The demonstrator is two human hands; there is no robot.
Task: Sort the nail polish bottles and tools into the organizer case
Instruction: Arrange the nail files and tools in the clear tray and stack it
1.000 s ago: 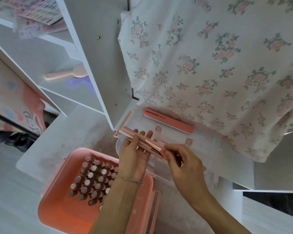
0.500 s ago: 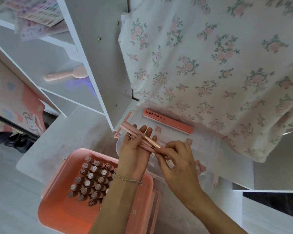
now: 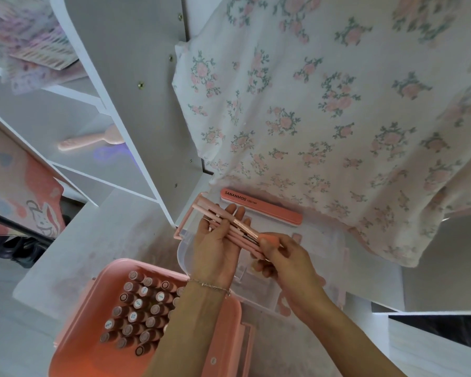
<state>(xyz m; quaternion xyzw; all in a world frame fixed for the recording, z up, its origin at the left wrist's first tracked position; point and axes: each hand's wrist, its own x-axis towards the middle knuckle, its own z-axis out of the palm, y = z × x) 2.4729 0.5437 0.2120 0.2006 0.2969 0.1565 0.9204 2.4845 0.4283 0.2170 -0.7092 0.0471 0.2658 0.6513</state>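
Left hand (image 3: 218, 247) cradles a bundle of slim pink nail brushes (image 3: 223, 221) over the clear plastic organizer tray (image 3: 321, 257). Right hand (image 3: 288, 263) pinches the bundle's near end. Capped nail polish bottles (image 3: 142, 314) stand in the coral-pink organizer case (image 3: 93, 346).

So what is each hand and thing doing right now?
left hand: holds the pink brushes in a bundle
right hand: pinches the brushes' ends
nail file: lying flat, untouched
polish bottles: standing in the pink case
clear tray: open, under the hands
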